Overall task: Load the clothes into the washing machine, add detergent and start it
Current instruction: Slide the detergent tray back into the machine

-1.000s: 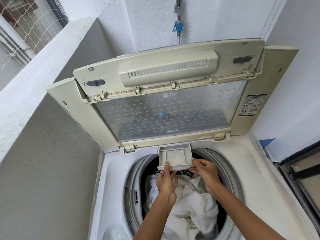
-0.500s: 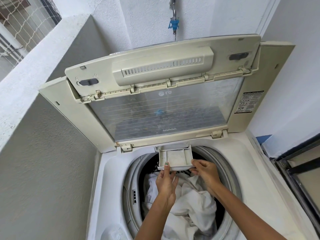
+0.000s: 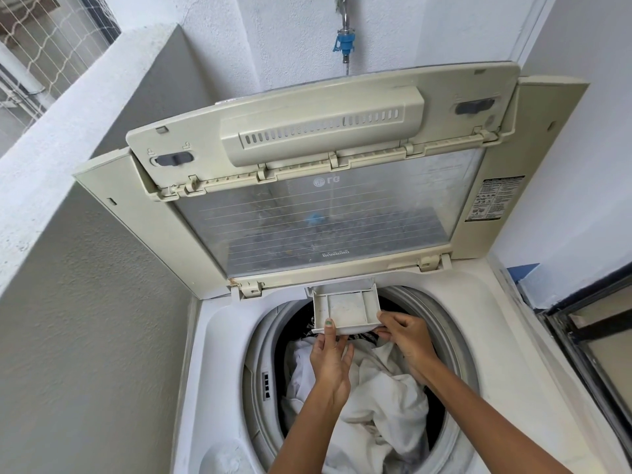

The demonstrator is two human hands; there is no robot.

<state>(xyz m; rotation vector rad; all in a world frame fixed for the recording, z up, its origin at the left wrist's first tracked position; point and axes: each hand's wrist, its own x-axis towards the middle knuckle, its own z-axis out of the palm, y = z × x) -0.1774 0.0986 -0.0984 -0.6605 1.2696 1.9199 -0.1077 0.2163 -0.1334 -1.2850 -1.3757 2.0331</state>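
Note:
A top-loading washing machine [image 3: 478, 330] stands with its cream lid [image 3: 307, 159] folded up against the wall. White clothes [image 3: 376, 398] fill the drum, with some dark fabric under the back rim. A small detergent drawer [image 3: 345, 307] sticks out from the back rim over the drum; its compartments look dry and empty. My left hand [image 3: 330, 360] grips the drawer's front edge, thumb on top. My right hand [image 3: 405, 333] holds the drawer's right front corner. No detergent container is in view.
A grey rendered wall [image 3: 85, 336] with a ledge runs close along the machine's left side. A blue tap fitting [image 3: 345, 44] hangs on the white wall behind the lid. A dark window frame [image 3: 588, 343] borders the right side.
Both hands stay on the drawer, which sits at about the same extension. The view has shifted slightly; nothing else moved.

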